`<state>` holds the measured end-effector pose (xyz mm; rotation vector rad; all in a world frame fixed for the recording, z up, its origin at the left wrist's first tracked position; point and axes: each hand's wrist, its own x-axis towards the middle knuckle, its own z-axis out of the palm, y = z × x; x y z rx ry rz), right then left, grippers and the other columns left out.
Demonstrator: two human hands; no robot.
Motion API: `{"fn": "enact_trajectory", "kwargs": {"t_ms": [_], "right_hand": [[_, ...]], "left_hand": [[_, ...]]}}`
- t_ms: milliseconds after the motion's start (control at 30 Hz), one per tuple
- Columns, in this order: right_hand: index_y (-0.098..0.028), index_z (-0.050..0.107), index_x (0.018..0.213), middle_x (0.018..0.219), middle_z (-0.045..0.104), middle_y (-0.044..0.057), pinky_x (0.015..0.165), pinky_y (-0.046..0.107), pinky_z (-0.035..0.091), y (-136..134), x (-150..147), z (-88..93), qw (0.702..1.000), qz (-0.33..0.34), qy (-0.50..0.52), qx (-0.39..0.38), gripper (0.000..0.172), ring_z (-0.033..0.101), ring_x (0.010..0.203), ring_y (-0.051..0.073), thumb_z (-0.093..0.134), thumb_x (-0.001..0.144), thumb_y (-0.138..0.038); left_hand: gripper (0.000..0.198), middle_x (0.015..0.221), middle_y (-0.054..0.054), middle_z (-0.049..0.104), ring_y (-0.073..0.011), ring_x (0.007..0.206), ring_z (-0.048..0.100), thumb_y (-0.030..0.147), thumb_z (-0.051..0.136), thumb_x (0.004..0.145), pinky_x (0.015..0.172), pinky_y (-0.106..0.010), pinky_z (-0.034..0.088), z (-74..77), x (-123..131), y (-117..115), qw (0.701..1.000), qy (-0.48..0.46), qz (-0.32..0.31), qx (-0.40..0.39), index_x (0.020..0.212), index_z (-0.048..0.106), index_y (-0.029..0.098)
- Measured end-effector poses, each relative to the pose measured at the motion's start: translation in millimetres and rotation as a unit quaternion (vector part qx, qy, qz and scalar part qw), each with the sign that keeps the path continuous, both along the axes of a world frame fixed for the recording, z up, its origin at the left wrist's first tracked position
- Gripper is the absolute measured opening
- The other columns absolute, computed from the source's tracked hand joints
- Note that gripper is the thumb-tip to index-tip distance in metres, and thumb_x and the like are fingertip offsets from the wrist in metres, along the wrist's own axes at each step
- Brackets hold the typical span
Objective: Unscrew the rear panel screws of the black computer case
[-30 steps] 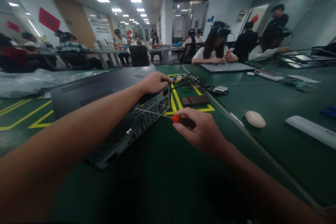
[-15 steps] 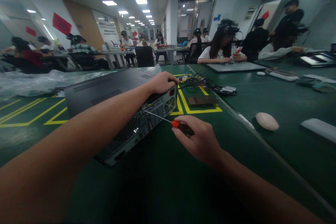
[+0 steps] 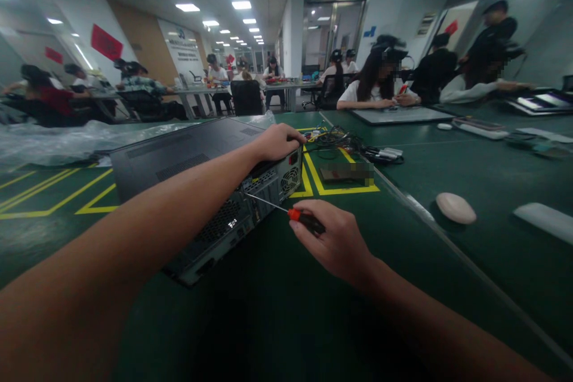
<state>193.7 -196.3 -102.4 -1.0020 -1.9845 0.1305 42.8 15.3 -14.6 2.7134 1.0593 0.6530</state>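
A black desktop computer case (image 3: 192, 142) lies on the green table with its rear panel turned toward me. My left hand (image 3: 280, 142) rests on its top at the far right corner, fingers bent over the edge. In my right hand (image 3: 335, 231) is a screwdriver (image 3: 294, 215) with a black and orange handle. Its thin shaft points up and left, the tip at the rear panel beside the slot covers. Whether the tip sits in a screw is too small to tell. My left forearm hides part of the case.
Tangled cables (image 3: 344, 138) and a flat brown object (image 3: 344, 173) lie right of the case. Clear plastic wrap (image 3: 54, 140) lies at the back left. A pale mouse (image 3: 455, 208) and a white bar (image 3: 544, 221) lie on the right. Other people sit across the table.
My right hand and the screwdriver have shifted slightly left, and the shaft's tip sits a little lower on the rear panel. My left hand and the case stay put.
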Motion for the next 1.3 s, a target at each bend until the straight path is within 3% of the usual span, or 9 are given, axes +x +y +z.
{"fn": "enact_trajectory", "kwargs": {"t_ms": [367,633,733,933,1300], "right_hand": [[-0.018,0.068,0.113,0.102,0.077,0.008,0.080,0.033,0.058,0.7,-5.0,-1.2,1.000,-0.004,0.010,0.013,0.017,0.074,0.089,0.021,0.063,0.098,-0.023],[-0.020,0.062,0.100,0.091,0.074,0.004,0.071,0.030,0.052,-1.5,-13.9,-10.1,0.999,-0.033,0.033,0.004,0.007,0.068,0.075,0.017,0.063,0.093,-0.018],[-0.019,0.064,0.103,0.094,0.074,0.005,0.074,0.031,0.052,-2.8,-14.4,-13.0,0.999,-0.041,0.028,0.000,0.006,0.068,0.079,0.018,0.063,0.098,-0.022],[-0.016,0.069,0.108,0.098,0.075,0.009,0.080,0.035,0.053,-5.0,-14.5,-11.3,0.998,-0.051,0.028,-0.014,0.021,0.070,0.088,0.021,0.057,0.106,-0.033],[-0.019,0.062,0.109,0.102,0.074,0.008,0.081,0.033,0.055,-5.3,-13.0,-14.3,0.999,-0.023,0.028,-0.024,0.011,0.069,0.088,0.019,0.059,0.098,-0.020]], "left_hand": [[0.044,0.125,-0.006,0.080,-0.0250,0.120,0.071,0.026,0.056,0.086,0.113,-0.037,0.047,-0.1,-0.2,0.2,1.000,-0.002,-0.009,0.006,0.120,0.082,0.022],[0.043,0.121,-0.005,0.081,-0.0250,0.115,0.073,0.026,0.054,0.086,0.109,-0.038,0.050,0.8,0.4,-3.0,1.000,0.008,-0.001,0.014,0.118,0.083,0.023],[0.042,0.121,-0.005,0.081,-0.0261,0.114,0.073,0.026,0.055,0.086,0.110,-0.041,0.050,0.7,0.3,-3.6,1.000,0.004,-0.006,0.006,0.117,0.083,0.023],[0.042,0.120,-0.005,0.082,-0.0267,0.113,0.074,0.028,0.057,0.084,0.109,-0.042,0.051,-0.1,-0.2,-2.9,1.000,0.000,0.005,-0.001,0.116,0.084,0.025],[0.044,0.119,-0.005,0.082,-0.0270,0.110,0.073,0.032,0.055,0.084,0.107,-0.042,0.051,2.7,1.1,-8.0,1.000,0.018,0.020,0.000,0.118,0.083,0.026]]}}
